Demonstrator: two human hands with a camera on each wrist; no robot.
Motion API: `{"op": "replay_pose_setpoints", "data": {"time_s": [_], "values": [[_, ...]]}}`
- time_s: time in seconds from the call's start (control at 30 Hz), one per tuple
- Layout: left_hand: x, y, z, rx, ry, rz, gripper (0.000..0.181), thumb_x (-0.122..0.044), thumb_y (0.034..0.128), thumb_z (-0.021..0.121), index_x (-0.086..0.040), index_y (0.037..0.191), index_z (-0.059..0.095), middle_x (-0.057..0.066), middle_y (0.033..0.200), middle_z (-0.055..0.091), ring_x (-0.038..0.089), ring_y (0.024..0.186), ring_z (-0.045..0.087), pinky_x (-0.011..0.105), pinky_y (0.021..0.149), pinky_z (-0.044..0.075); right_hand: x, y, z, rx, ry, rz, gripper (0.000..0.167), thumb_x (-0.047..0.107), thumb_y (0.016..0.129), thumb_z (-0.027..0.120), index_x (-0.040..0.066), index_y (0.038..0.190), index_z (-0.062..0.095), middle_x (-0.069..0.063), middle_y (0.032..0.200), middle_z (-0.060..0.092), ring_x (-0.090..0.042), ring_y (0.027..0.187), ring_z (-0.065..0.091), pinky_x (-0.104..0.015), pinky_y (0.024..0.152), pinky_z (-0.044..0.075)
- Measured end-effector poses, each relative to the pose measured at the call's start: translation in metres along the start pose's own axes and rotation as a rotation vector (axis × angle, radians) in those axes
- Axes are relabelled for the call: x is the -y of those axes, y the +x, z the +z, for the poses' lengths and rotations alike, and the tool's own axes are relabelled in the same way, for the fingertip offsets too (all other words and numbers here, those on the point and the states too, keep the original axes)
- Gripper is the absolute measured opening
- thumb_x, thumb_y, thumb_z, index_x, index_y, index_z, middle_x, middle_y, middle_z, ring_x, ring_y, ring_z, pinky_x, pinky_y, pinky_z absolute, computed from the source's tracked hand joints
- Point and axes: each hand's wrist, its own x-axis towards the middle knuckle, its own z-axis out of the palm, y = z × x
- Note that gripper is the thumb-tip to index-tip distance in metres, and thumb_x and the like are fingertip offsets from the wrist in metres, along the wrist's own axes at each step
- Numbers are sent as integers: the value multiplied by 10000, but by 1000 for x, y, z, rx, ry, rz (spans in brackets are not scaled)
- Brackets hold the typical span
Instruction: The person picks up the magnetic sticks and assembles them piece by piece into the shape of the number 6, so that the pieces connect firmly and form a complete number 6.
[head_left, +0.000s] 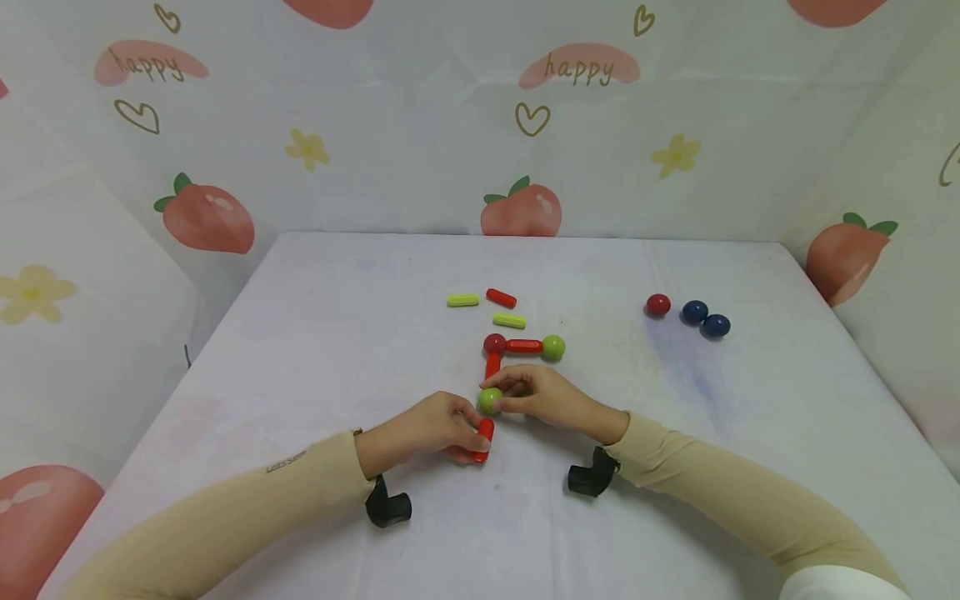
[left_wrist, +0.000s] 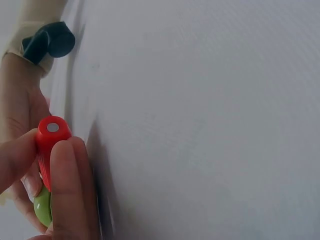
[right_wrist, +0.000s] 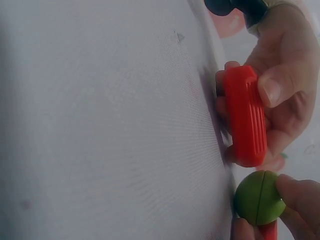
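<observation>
My left hand [head_left: 438, 429] pinches a short red magnetic rod [head_left: 484, 440] between thumb and fingers; a silver disc shows in its end in the left wrist view. My right hand [head_left: 551, 397] pinches a green ball [head_left: 490, 402] just beyond that rod. In the right wrist view, a small gap separates the held rod [right_wrist: 245, 117] from the green ball [right_wrist: 260, 198]. From this ball another red rod [head_left: 492, 366] leads up to a red ball [head_left: 495, 344]. A third red rod [head_left: 524, 346] runs rightward from the red ball to a second green ball [head_left: 553, 347].
Behind the joined pieces lie two yellow-green rods [head_left: 462, 300] and a loose red rod [head_left: 501, 297]. At the right are a red ball [head_left: 658, 305] and two dark blue balls [head_left: 694, 312]. A white cloth covers the table [head_left: 300, 333]; a printed curtain [head_left: 412, 108] hangs behind.
</observation>
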Motion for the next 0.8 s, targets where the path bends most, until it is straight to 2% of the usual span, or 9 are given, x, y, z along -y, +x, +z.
{"op": "replay_pose_setpoints", "data": {"time_s": [0.3,0.63,0.8], "values": [[1,4,7,-35,-63,-30,237,-88,872,785,-1,1031,633,24,728,729,56,582,668,203,655,577,0,0,0,2,-10,1,335,148,945,727,84,1273,700,-103,1184,736,-112,927,674,-191,812,523],[-2,2,10,-70,-101,-38,247,-81,864,796,2,1026,629,30,733,738,56,583,677,214,658,586,0,1,0,2,-14,18,332,163,949,725,101,1274,704,-88,1195,735,-112,930,667,-217,827,524],[-2,4,10,-78,-128,-50,240,-75,872,789,18,1029,633,58,801,749,68,635,696,217,666,593,0,1,0,4,-3,34,327,155,949,723,104,1272,707,-80,1188,735,-111,935,666,-225,841,525]]}}
